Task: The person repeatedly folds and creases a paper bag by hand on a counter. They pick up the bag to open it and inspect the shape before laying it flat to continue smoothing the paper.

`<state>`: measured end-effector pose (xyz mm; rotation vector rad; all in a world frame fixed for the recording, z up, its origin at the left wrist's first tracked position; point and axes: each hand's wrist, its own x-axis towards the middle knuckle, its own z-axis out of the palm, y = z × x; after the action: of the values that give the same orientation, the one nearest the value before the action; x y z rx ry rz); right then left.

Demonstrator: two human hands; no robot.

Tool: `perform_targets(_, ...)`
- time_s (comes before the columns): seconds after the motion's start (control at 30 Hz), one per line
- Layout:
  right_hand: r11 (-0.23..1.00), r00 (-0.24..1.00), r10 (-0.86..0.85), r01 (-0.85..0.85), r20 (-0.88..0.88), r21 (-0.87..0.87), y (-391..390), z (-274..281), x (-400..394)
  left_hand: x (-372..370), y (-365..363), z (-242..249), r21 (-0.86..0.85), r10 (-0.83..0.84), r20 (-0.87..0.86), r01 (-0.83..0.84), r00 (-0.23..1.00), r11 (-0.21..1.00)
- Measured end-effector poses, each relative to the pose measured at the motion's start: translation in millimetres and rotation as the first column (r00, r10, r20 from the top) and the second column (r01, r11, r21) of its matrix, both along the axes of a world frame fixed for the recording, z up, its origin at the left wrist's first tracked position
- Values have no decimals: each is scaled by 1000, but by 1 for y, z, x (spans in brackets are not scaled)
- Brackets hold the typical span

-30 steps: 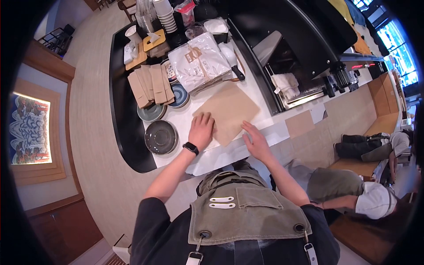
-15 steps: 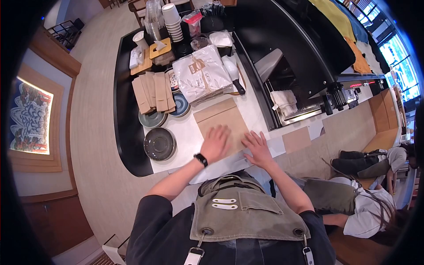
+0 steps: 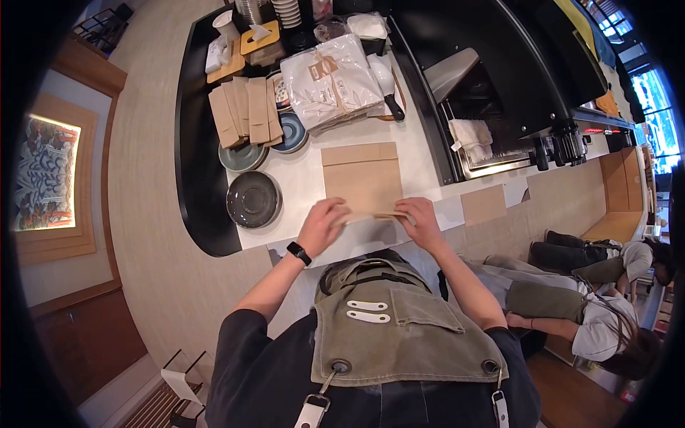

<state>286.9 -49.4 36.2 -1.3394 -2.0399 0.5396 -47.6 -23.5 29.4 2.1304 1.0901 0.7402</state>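
Note:
A flat brown paper bag lies on the white counter in front of me, with a crease across its far end. Its near edge is lifted slightly and bent. My left hand, with a dark watch on the wrist, is curled at the near left corner, its fingertips a little blurred. At the near right corner my right hand pinches the edge between thumb and fingers. Left of the bag stands a stack of dark saucers. Beyond it lies a white plastic-wrapped package.
Folded brown paper bags rest on grey and blue saucers. A black-handled scoop lies beside the package. A black machine with a white cloth stands at right. Two other people are at the lower right.
Both hands have gone from lying flat and spread on the paper bag to curling round its near corners. The near edge has come up. My view has shifted slightly.

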Motion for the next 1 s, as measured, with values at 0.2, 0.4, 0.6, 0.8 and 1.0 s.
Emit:
perform_targets(0.2,878,934,-305,199,-188,-436,34,19,-7,16,38,25,-464,462,199,-332,864,821)
perform_targets(0.4,854,851,-398,207,-343,-477,68,-6,-6,20,64,8,-475,508,41,-430,861,767)
perform_targets(0.6,805,892,-409,253,-194,-536,77,-6,-3,24,64,16,-356,558,8,-519,830,777)
perform_targets(0.8,739,852,-475,250,-221,-626,66,-4,-6,19,62,16,-373,577,-59,-555,814,744)
perform_targets(1.0,698,818,-518,235,-250,-676,65,-2,-6,20,63,13,-369,625,-12,-584,781,723)
